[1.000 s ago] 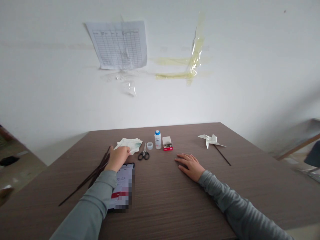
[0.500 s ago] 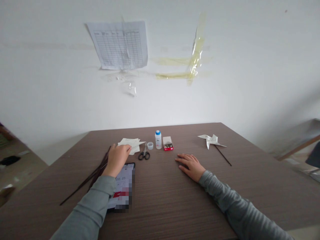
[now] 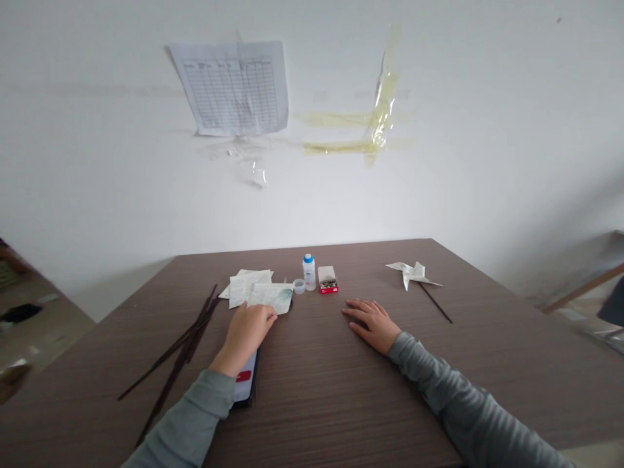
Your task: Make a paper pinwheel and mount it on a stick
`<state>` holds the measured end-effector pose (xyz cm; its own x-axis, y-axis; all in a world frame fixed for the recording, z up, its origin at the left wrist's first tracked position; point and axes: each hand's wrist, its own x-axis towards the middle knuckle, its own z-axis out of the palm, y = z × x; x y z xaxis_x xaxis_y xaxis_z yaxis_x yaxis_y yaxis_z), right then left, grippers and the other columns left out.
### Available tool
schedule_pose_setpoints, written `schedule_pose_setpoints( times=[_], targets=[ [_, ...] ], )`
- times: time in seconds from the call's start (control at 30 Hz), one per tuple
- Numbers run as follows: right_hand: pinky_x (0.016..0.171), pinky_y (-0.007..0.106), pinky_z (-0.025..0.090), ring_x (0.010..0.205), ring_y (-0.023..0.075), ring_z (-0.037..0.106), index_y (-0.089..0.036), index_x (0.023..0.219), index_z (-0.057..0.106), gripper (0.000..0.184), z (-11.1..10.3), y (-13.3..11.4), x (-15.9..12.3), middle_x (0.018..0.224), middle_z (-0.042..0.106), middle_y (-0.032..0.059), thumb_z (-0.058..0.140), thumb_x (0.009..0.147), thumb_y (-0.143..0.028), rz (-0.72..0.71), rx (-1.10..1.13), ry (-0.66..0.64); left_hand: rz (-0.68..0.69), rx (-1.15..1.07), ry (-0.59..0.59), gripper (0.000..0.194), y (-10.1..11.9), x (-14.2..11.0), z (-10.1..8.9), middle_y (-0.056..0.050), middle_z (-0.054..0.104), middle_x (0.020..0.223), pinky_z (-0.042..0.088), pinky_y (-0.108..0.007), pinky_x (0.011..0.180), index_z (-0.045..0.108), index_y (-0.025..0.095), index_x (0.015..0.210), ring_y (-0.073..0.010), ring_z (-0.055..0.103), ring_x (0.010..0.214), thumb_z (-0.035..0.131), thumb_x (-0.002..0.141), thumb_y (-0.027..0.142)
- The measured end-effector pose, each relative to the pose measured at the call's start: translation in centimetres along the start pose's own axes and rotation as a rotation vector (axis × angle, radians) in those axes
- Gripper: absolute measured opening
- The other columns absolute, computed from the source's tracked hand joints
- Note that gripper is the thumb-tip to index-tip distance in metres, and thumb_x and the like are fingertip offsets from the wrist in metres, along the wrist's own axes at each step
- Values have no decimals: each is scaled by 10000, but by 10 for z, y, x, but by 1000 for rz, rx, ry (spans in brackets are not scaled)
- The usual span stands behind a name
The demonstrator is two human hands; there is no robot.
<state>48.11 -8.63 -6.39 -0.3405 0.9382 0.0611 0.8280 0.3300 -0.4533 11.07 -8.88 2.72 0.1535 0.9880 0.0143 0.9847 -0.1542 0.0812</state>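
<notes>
My left hand [image 3: 249, 331] pinches a pale sheet of paper [image 3: 271, 298] and holds it just above the brown table [image 3: 341, 390], over the spot where the scissors lie hidden. A small stack of similar papers [image 3: 244, 283] lies just behind it. My right hand [image 3: 373, 322] rests flat on the table, fingers stretched out, holding nothing. A phone [image 3: 245, 385] lies under my left wrist. Several thin dark sticks [image 3: 180, 344] lie to the left of that hand.
A small white bottle with a blue cap [image 3: 309, 272], a clear cap [image 3: 299, 286] and a red box of pins [image 3: 327, 280] stand mid-table. A paper pinwheel on a stick [image 3: 414, 275] lies at the right. A printed sheet [image 3: 233, 88] is taped to the wall.
My left hand has lifted one sheet off the paper stack and drawn it right and toward me, covering the scissors. My right hand has stayed put.
</notes>
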Motion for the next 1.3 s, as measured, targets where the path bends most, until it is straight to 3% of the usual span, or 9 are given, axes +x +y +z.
schedule_pose_setpoints(
  times=[0.17,0.33,0.73,0.83,0.97,1.1,1.17,1.3],
  targets=[
    [1584,828,377,1865,468,609,-378,1740,870,544,0,0,0,1955,713,127,755,1210,-425,0,4,1,38,-3,52,371,5,-2,0,-142,1024,1392,504,-616,1520,1027,257,1195,-367,959,1368,663,1222,191],
    [1574,841,390,1853,467,623,-389,1738,870,542,1,-1,0,1949,720,121,744,1212,-414,-4,-8,6,74,-25,64,360,14,-4,1,-141,1025,1359,470,-638,1544,1005,226,1161,-359,954,1344,654,1223,173],
    [1578,817,403,1850,454,631,-382,1740,869,532,0,-4,1,1945,724,125,743,1224,-417,6,-30,5,192,-207,-101,264,39,-26,14,-108,1028,1368,463,-664,1556,1009,268,1135,-363,959,1357,758,1179,198],
    [1582,830,387,1858,440,620,-367,1762,850,545,0,-4,1,1961,706,128,706,1237,-396,2,-51,-4,238,-224,-99,271,36,-31,24,-112,994,1523,455,-697,1567,1021,283,1244,-372,925,1472,763,1184,224],
    [1587,828,387,1859,429,617,-370,1777,837,562,3,-1,3,1963,706,107,674,1239,-386,-4,-65,-7,347,-266,-59,360,34,-39,43,-113,901,1730,569,-614,1509,998,321,1484,-368,847,1637,790,1190,308],
    [1564,807,446,1822,414,661,-439,1715,871,530,7,6,4,1916,756,54,706,1215,-388,-36,-47,32,404,-258,-77,471,44,-46,57,-136,782,1880,496,-650,1566,907,276,1681,-381,711,1804,730,1246,307],
    [1555,800,465,1808,413,676,-442,1697,880,519,9,9,4,1899,771,57,728,1204,-389,-41,-37,48,421,-246,-114,501,52,-49,60,-111,756,1910,493,-648,1570,879,303,1730,-400,655,1853,763,1242,311],
    [1555,760,485,1822,403,667,-372,1763,839,563,10,8,2,1932,740,109,748,1208,-383,-78,-8,78,463,-257,-73,485,63,-49,65,-59,774,1907,514,-619,1560,893,383,1715,-410,638,1865,798,1244,318]
  ],
)
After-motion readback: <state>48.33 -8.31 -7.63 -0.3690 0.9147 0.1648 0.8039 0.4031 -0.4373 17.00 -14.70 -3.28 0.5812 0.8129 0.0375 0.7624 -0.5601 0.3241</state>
